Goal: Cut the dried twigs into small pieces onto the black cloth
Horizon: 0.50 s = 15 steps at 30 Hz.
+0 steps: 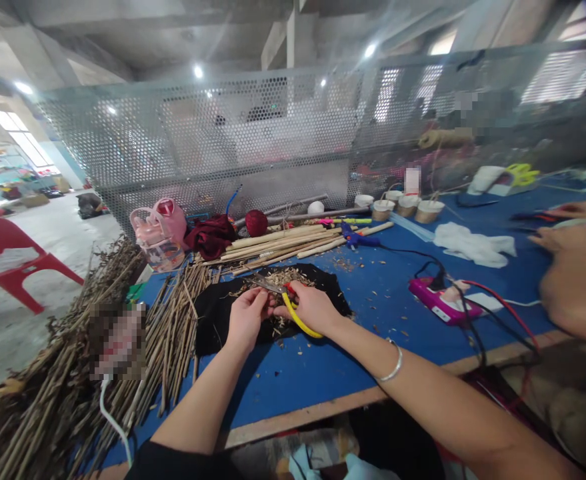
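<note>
Your left hand point(245, 317) is beside the blades, its fingers drawn narrow; whether they pinch a small piece, you cannot tell. The scissors point(300, 321) are in your right hand point(315, 307), whose fingers are closed around the grip, above the black cloth point(213, 310) near the middle of the counter point(283, 383). They have yellow handles with red by the pivot, and grey metal blades pointing left (how far those stand apart is too small to tell). Pale clippings point(295, 275) litter the cloth around them.

At your far left, dark dried stalks point(37, 360) are heaped, with thin brown stems point(173, 333) crowding the space beside your left forearm. Next come a pink bottle point(160, 240), a dark red cloth point(210, 237) and a red ball point(256, 223), then pale sticks point(273, 243) lying beyond the black cloth. Right of them is a blue glue gun point(363, 239), with small cups point(383, 210) behind. Further right, white gloves point(473, 245) lie beyond a magenta power strip point(443, 305), where cables point(515, 320) clutter the counter short of another person's hands point(570, 235).
</note>
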Tool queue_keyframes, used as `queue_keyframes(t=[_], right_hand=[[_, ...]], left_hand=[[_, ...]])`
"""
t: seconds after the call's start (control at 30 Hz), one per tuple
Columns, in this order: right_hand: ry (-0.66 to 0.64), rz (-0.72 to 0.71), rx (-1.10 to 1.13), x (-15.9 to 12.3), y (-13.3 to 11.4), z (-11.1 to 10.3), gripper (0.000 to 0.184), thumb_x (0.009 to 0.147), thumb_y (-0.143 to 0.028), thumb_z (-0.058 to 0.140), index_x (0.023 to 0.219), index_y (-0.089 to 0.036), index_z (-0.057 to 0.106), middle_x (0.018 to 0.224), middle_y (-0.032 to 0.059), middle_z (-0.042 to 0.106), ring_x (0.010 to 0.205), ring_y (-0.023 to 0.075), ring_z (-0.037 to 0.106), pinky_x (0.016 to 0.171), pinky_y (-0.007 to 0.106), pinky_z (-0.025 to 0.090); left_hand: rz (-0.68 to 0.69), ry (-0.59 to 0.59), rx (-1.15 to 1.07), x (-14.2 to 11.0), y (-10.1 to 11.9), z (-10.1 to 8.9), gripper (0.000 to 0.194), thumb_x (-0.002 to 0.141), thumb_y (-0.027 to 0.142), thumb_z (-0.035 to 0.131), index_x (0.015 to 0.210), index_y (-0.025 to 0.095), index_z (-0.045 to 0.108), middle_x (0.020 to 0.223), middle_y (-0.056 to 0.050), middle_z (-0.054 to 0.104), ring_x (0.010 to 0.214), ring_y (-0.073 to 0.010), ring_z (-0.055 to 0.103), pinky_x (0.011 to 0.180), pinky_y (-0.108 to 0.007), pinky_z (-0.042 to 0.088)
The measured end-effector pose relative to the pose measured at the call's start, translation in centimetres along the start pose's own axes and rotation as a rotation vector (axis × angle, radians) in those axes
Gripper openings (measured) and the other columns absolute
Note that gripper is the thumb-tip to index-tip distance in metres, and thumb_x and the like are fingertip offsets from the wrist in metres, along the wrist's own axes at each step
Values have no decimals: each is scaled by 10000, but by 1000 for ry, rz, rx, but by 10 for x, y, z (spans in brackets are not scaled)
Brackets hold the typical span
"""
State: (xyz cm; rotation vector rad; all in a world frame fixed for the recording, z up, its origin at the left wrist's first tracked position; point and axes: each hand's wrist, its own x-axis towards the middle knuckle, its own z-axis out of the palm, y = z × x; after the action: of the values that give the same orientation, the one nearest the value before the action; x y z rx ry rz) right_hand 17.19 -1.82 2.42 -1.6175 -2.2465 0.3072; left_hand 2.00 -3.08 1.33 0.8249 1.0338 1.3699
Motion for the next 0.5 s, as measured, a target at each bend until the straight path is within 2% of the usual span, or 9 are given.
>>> queue_keyframes(t=[0.33,0.5], right_hand=[[12,3,-7,-1,-2,0,499,668,-631,568,907,-199,492,806,39,631,755,196,610,570,241,331],[47,-44,27,-1,-2,1,513,631,-608,615,897,-190,481,847,44,608,783,197,593,595,248,342]], left_hand=[[52,26,34,-1,0,2,280,596,355,705,747,131,627,672,-24,617,596,-109,564,556,-220,461],[56,9,48,-3,2,3,268,604,352,696,743,132,632,670,-25,621,586,-102,555,549,-210,451]])
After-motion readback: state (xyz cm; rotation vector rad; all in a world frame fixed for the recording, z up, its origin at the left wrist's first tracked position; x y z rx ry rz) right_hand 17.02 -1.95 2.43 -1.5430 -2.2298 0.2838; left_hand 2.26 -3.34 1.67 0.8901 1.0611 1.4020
